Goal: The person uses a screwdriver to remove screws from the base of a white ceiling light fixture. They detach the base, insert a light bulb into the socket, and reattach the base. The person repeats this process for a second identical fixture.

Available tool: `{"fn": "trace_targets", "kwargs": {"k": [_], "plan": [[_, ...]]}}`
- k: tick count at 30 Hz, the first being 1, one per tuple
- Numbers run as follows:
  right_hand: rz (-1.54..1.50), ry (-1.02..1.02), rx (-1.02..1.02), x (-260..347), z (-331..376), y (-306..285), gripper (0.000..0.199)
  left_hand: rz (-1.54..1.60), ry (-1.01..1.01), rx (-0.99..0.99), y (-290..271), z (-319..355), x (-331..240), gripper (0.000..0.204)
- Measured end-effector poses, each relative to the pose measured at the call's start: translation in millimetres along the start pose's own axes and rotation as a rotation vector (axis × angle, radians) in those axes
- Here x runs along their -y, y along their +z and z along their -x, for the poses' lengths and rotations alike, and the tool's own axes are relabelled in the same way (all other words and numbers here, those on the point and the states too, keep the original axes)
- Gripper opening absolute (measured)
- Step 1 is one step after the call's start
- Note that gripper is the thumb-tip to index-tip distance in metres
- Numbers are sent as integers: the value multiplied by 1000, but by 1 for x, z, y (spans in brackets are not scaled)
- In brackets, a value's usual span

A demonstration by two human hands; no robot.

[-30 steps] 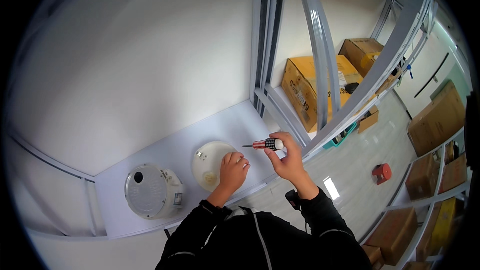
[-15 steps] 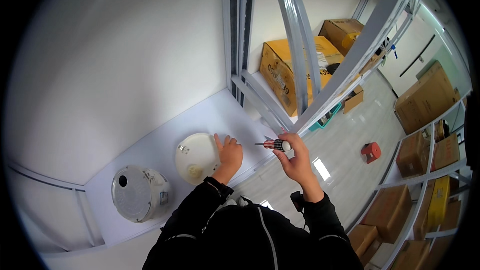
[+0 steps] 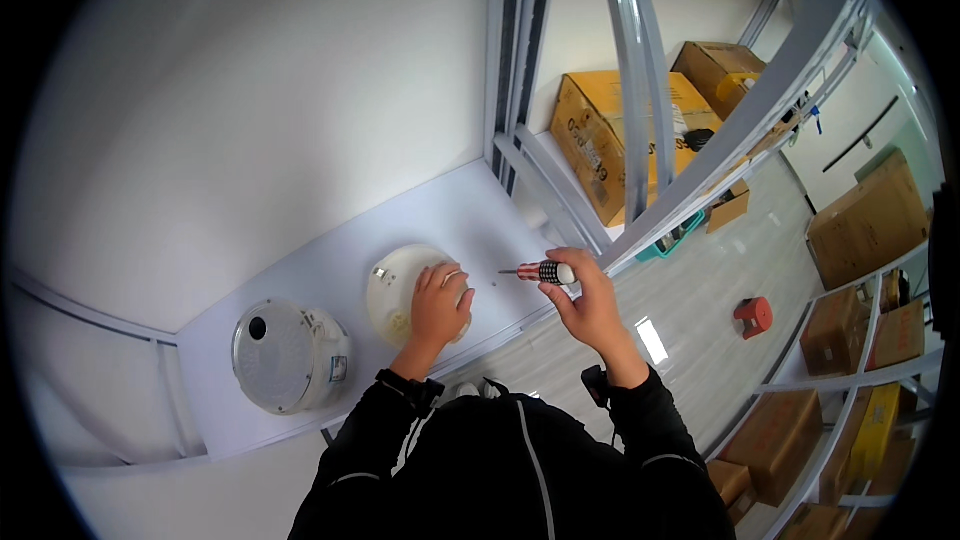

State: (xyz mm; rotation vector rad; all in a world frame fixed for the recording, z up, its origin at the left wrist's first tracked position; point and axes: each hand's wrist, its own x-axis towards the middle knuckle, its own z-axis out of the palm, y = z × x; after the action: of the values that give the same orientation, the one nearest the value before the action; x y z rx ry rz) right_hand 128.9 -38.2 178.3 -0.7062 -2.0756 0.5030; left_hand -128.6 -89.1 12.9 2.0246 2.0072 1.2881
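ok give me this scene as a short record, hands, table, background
left hand: over the round white piece, contact unclear
right hand: holding a screwdriver, tip pointing left
table: white drum-shaped unit left of the round piece
floor: red stool
behind rack bars: yellow box

The work surface is a flat, rectangular, pale lavender-white bench top point(image 3: 450, 210). The following items rest directly on it: a white cylindrical housing point(image 3: 275, 360) with a round grey face and a black circular opening, toward the left end; a shallow, round, white disc point(image 3: 388, 302), near the middle and apart from the housing; a tiny dark piece point(image 3: 494, 284), right of the disc. The glossy grey floor point(image 3: 690, 300) supports a small red stool point(image 3: 754, 317). The white-framed storage rack point(image 3: 850, 387) carries brown cardboard boxes point(image 3: 780, 440).
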Motion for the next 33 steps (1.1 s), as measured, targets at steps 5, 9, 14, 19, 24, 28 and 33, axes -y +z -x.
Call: {"fn": "trace_targets", "kwargs": {"k": [5, 9, 14, 19, 24, 28, 33], "plan": [[4, -62, 165, 7, -13, 23, 48, -70, -119, 159, -32, 35, 14, 25], [-58, -33, 288, 7, -14, 45, 47, -84, -101, 226, -38, 52, 15, 26], [-70, -58, 364, 5, -11, 62, 42, -164, -76, 285, -33, 57, 18, 27], [-103, -49, 433, -2, -3, 76, 43, -176, -143, 290, -22, 53, 20, 27], [-109, -52, 416, -4, -2, 79, 43, -174, -164, 293, -24, 46, 18, 28], [-88, -54, 388, -8, -2, 79, 43, -215, -167, 271, -21, 43, 13, 28], [-81, -42, 373, -11, -2, 79, 44, -248, -144, 224, -12, 47, 17, 27]]}}
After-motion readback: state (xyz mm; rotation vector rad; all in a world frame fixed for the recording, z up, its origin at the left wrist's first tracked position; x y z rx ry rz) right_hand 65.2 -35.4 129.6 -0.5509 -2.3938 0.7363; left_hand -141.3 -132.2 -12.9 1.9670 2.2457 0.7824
